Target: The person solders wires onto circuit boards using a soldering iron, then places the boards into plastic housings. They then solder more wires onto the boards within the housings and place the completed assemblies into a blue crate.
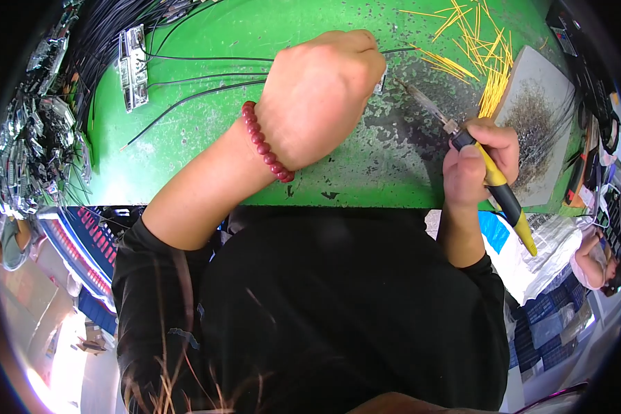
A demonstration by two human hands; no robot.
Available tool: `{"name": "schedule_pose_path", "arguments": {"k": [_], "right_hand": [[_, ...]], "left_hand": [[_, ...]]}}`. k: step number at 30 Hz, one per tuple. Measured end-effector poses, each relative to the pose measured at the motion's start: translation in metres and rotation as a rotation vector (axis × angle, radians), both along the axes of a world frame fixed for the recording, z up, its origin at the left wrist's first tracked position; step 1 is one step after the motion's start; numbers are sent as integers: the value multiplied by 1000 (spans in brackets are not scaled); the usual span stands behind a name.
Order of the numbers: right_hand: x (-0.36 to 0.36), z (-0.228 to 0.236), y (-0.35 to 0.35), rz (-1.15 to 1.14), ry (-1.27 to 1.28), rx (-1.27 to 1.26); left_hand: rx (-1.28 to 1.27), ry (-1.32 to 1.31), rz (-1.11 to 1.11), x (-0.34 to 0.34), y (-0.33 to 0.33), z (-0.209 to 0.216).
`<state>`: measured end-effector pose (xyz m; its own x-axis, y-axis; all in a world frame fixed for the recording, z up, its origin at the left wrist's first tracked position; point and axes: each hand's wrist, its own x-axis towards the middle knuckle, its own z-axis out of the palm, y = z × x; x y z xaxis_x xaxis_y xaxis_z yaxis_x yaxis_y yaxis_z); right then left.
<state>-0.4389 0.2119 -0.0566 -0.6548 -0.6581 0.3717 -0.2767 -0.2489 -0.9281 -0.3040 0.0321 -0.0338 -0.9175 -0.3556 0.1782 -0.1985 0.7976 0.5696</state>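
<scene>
My right hand (481, 162) grips a yellow and black soldering iron (501, 185). Its metal tip points up and left, a short gap away from my left hand (324, 90). That left hand is closed, back upward, with a beaded bracelet at the wrist. Its fingertips are mostly hidden, and a small pale part (380, 84) peeks out beside them. Thin black cables (207, 77) run in from the left under the hand, and one dark end shows beyond the knuckles. To the left, a clear and silvery module strip (134, 69) lies where some of these cables begin.
A big heap of similar modules (41, 138) and bundled black cables fills the left of the green table (207, 152). Thin yellow sticks (486, 62) lie scattered at the back right. Beside my right hand is a grey board (541, 117) with dark residue.
</scene>
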Motion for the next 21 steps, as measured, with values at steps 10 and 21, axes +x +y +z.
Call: {"name": "schedule_pose_path", "arguments": {"k": [10,21], "right_hand": [[-3,0,0,14,1,39],[-14,49,-30,33,-29,399]], "left_hand": [[-14,14,36,-3,1,1],[28,182,-76,4,-11,14]]}}
